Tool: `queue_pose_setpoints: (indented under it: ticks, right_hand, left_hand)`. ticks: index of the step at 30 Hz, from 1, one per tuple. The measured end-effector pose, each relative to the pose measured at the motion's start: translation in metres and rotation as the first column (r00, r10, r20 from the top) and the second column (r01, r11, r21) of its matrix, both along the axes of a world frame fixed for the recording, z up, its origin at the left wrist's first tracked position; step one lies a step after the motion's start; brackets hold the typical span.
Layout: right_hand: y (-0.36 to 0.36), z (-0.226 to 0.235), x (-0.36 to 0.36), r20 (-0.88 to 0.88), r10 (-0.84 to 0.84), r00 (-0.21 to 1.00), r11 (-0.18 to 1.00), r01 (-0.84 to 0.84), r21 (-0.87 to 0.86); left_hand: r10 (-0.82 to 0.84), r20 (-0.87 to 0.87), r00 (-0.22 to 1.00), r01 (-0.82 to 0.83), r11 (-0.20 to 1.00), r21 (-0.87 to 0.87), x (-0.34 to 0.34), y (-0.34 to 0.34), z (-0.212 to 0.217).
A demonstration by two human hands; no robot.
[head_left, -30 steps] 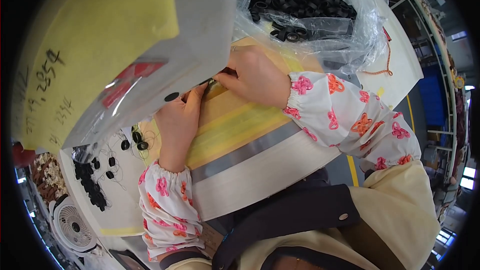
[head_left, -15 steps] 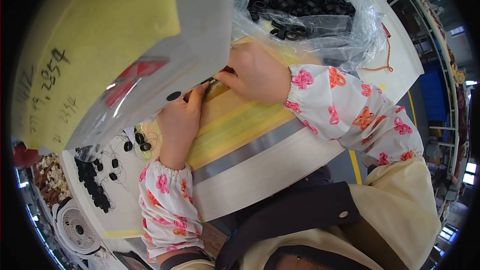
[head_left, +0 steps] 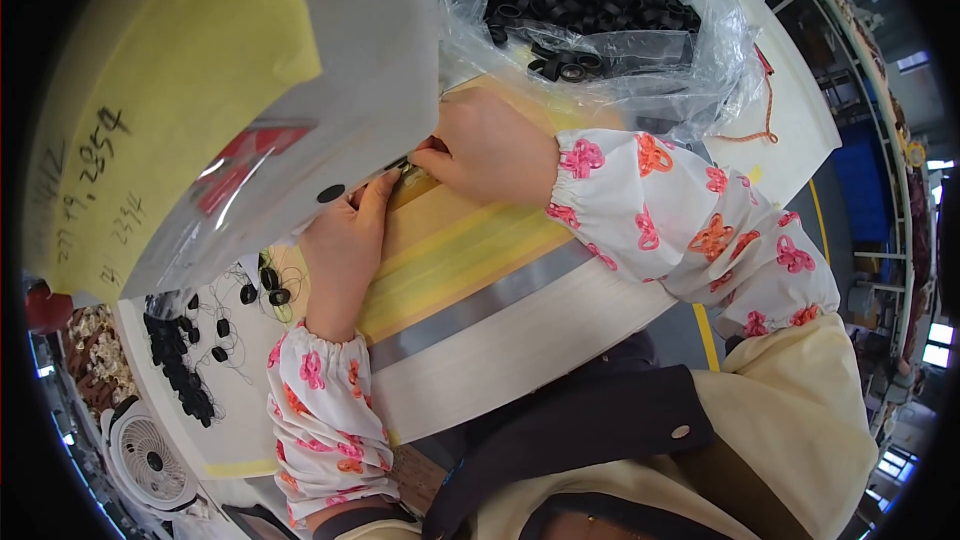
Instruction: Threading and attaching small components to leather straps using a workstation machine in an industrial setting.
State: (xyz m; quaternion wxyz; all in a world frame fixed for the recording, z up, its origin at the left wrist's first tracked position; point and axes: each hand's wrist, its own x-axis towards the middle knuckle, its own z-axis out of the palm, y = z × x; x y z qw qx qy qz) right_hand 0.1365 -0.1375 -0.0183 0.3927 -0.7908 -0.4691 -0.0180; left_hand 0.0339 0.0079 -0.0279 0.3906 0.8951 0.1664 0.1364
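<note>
Inside the table's near edge (head_left: 500,365), our left hand (head_left: 342,250) and right hand (head_left: 495,145), finger grip indiscernible, seem mid-alignment, next requiring steadiness.

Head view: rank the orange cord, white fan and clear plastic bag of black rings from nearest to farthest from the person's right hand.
Nearest to the right hand:
1. Clear plastic bag: just beyond it, top of the picture.
2. Orange cord: right of the bag.
3. White fan: far lower left.

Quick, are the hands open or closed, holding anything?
Left hand: bent, partly hidden; its grip cannot be told.
Right hand: bent, partly hidden; its grip cannot be told either.
</note>
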Motion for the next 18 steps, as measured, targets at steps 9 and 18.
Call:
queue_pose_setpoints:
  ticks: [9, 18]
  right_hand:
    - [0.002, -0.005, 0.008, -0.042, 0.033, 0.999, 0.999, -0.034, -0.016]
    - [-0.010, -0.005, 0.007, 0.003, -0.002, 1.000, 1.000, 0.002, 0.029]
  left_hand:
    - [0.036, -0.027, 0.999, -0.037, 0.999, -0.032, 0.003, 0.000, -0.003]
    - [0.039, -0.109, 0.993, -0.045, 0.998, -0.047, 0.007, -0.013, 0.007]
